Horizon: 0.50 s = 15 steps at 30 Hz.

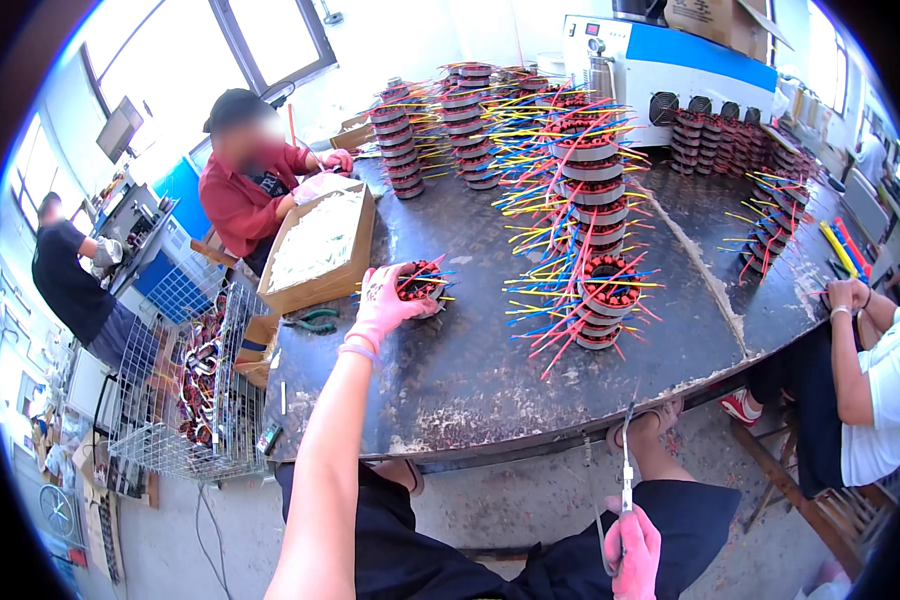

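Observation:
My left hand [382, 305], in a pink glove, grips a motor stator [422, 288] that rests on the dark table. Red, blue and yellow wire ends stick out of this stator. Low in the view, in front of the table edge, my right hand [634, 556] is closed round a slim metal tool [627, 462] with a long thin tip pointing up. The tool's exact kind does not show. Green-handled pliers [316, 321] lie to the left of my left hand. To its right rise tall stacks of wired stators [602, 290].
A cardboard box [363, 250] of pale pieces stands at the table's left. Beside it is a wire basket [185, 440] holding stators. A person in red [245, 205] works across the table; another in white [875, 440] sits at the right. More stator stacks [780, 215] stand behind.

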Motion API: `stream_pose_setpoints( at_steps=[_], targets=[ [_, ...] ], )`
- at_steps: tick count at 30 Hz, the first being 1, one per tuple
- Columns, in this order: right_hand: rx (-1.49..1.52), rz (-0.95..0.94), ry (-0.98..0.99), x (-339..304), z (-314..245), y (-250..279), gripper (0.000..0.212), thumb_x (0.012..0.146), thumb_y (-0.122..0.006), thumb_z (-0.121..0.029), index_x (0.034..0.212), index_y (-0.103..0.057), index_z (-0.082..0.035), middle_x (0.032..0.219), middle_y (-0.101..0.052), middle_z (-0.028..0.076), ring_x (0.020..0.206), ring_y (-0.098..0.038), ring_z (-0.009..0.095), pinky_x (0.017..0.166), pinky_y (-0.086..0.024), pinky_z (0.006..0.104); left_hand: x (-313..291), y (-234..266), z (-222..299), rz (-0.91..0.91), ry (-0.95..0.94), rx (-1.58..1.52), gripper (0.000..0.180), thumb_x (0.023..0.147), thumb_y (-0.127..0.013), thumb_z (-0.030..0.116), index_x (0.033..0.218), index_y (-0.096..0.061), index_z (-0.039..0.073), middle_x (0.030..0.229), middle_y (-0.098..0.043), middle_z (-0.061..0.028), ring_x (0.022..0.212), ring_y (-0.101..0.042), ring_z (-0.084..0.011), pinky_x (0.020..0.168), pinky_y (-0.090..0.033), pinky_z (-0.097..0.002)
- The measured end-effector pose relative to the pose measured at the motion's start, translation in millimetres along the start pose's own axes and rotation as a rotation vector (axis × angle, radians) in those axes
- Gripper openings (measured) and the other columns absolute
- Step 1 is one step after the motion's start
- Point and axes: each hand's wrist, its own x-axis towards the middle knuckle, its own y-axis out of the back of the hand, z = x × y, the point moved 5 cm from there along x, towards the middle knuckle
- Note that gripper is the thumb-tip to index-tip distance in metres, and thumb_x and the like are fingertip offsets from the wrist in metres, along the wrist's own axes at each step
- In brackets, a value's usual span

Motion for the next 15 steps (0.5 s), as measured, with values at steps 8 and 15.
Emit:
stream_pose_setpoints(
  at_steps=[8, 15],
  targets=[
    [-0.028, -0.016, 0.029, -0.6, 2.3, -4.6, 0.038, 0.106, -0.048, -0.030, 0.073, -0.049, -0.012, 0.056, -0.040, -0.005, 0.044, -0.033, 0.005, 0.041, -0.023, 0.0219, 12.8, 5.5, 2.3, -0.154, -0.011, -0.078, 0.080, 0.061, -0.088, 0.042, 0.126, -0.063, 0.004, 0.121, -0.066, -0.0145, 0.118, -0.058, -0.0316, 0.106, -0.041, -0.0403],
    [0.025, -0.005, 0.003, -7.6, 1.8, -1.3, 0.038, 0.106, -0.048, -0.031, 0.073, -0.048, -0.012, 0.056, -0.041, -0.004, 0.043, -0.034, 0.005, 0.039, -0.024, 0.0211, 8.6, 0.8, -8.3, -0.065, 0.068, -0.213, 0.082, 0.055, -0.091, 0.033, 0.125, -0.062, 0.002, 0.121, -0.067, -0.0150, 0.116, -0.056, -0.0315, 0.104, -0.044, -0.0397]
  ],
)
